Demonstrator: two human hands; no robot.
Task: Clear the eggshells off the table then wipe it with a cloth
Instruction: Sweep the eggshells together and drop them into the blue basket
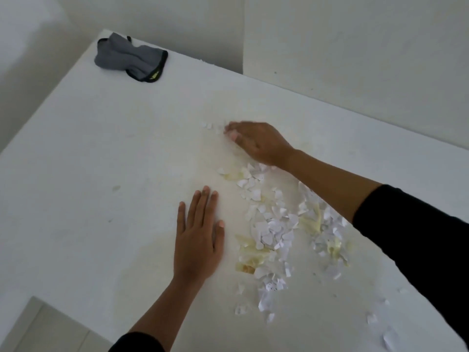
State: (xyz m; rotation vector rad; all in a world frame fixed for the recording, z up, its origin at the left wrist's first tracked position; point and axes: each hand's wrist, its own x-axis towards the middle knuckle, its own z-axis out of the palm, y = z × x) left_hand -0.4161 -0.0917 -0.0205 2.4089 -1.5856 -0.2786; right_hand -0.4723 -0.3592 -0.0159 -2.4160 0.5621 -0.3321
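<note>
Your left hand (198, 240) lies flat on the white table (88, 174), palm down, fingers straight and close together, holding nothing. Its thumb side sits just beside the main scatter of eggshells (274, 229), not clearly touching them.

Your right hand (256, 143) reaches across to the far end of the scatter. Fingers curl downward toward the surface, tips blurred; you cannot tell whether that grip has closed on any fragment. A few small shell bits (209, 126) lie just beyond the fingertips, apart from the rest.

Eggshells spread in a loose band from under your right wrist toward the near right edge of the table. White broken pieces, mixed with yellowish membrane scraps (250, 257). Densest patch sits between your two forearms. Stray fragments (380, 326) trail off at the near right corner. Faint yellowish staining shows on the table around the pile.

The cloth (129, 58), grey with dark edging, lies crumpled at the far left corner of the table, well apart from both hands and from the shells.

Both sleeves are black, pushed up the forearms.
</note>
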